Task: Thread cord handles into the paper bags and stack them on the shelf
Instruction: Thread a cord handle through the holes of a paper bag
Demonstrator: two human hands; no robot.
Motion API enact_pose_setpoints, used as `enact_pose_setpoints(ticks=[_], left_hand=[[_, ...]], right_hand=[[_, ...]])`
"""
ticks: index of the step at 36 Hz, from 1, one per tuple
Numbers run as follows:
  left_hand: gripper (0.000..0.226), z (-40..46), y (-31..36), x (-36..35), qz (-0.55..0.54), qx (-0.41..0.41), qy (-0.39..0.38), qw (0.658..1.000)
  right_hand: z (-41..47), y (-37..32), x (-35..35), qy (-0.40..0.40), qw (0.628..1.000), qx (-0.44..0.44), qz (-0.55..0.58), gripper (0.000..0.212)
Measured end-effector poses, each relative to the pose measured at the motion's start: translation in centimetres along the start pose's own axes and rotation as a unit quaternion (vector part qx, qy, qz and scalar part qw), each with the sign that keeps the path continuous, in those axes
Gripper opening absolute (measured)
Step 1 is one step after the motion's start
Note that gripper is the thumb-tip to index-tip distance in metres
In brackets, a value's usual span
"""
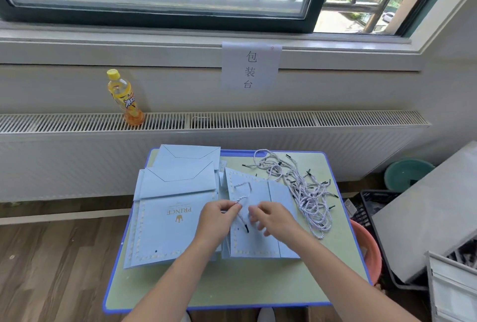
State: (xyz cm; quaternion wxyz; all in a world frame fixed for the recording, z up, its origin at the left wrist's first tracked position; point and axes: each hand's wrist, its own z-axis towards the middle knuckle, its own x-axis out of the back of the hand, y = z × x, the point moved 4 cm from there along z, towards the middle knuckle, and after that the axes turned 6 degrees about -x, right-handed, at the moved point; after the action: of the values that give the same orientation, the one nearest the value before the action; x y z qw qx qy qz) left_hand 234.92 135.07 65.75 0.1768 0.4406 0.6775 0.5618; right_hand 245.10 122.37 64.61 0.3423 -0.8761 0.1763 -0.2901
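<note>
early days, left hand [219, 214] pinching a white twisted cord [241, 212] over the flat light-blue paper bag [260, 218], right hand [268, 218] fingers loosely curled on the paper, one cord end looks threaded, pile of loose twisted cords [304, 187] and stack of flat light-blue bags [165, 223] still waiting

pale blue paper bag [260, 221] flat on table, cord handle [241, 208] looped at its upper part, black tip hanging | stack of flat blue bags [167, 213] just left, "PRINCE" print | loose striped cords [304, 190] piled right, black-tipped

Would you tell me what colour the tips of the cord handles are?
Black tips on white-and-grey twisted cords, clearest in the head view.
</note>
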Motion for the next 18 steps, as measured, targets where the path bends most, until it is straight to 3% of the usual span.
enact_pose_setpoints(ticks=[5, 11, 16, 18], left_hand=[[0.010, 0.2, 0.1, -0.1, -0.003, 0.003, 0.011, 1.000], [0.009, 0.0, 0.9, -0.4, -0.017, -0.008, 0.003, 1.000], [0.052, -0.4, 1.2, -0.2, -0.062, -0.016, -0.002, 0.998], [0.053, -0.5, 1.2, -0.3, -0.086, 0.002, -0.010, 0.996]], right_hand=[[-1.1, 0.5, -0.7, 0.009, 0.996, 0.066, -0.057, 0.008], [-1.0, -0.8, -1.1, 0.055, 0.990, 0.116, -0.064, 0.014], [-0.6, -0.6, -0.4, 0.065, 0.994, 0.089, 0.017, 0.021], [-0.8, -0.2, -0.1, 0.057, 0.990, 0.070, 0.104, 0.016]])
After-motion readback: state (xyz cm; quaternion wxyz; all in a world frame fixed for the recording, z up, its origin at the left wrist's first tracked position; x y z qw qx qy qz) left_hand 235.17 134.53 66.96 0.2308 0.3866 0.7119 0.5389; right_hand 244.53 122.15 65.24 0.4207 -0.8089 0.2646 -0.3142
